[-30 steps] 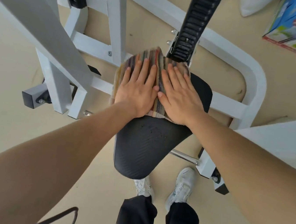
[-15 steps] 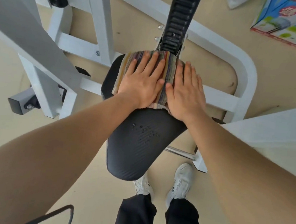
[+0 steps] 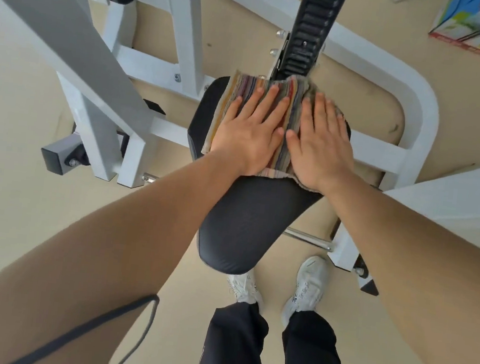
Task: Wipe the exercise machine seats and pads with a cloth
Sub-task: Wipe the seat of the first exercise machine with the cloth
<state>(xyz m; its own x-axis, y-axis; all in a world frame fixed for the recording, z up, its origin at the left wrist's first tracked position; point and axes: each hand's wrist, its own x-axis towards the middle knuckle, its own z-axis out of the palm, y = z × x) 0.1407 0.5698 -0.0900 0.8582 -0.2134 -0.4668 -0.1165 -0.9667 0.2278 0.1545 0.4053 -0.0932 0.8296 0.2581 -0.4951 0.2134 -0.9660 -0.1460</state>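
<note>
The cloth (image 3: 244,89) is pressed flat on the seat (image 3: 252,218) under the left hand (image 3: 246,135) and right hand (image 3: 320,149), fingers straight and nothing gripped. Pressure should be spread evenly through both palms and the cloth drawn back past the wrists, so the bare seat behind them is covered without bunching.
</note>
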